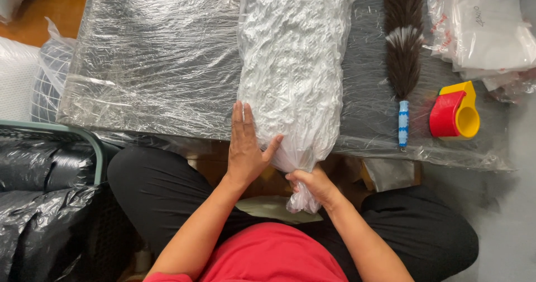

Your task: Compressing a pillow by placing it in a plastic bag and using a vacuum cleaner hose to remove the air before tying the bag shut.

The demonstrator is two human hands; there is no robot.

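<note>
At table centre, long clear plastic bag (290, 70) stuffed with crumpled white material, its gathered neck overhanging the near table edge (167, 131) and squeezed in right hand (312, 184), left hand (245, 148) pressed flat, fingers together, at bag's seven o'clock; feather duster (403, 47) and tape dispenser (455, 111) toward three o'clock

Top: red short-sleeved shirt, plain, its sleeve edge showing at the left upper arm.
Trousers: black, plain fabric, covering both legs.
Forearms: bare, no watch or bands.
Left hand (245, 148): no glove, no rings.
Right hand (312, 184): no glove.
</note>
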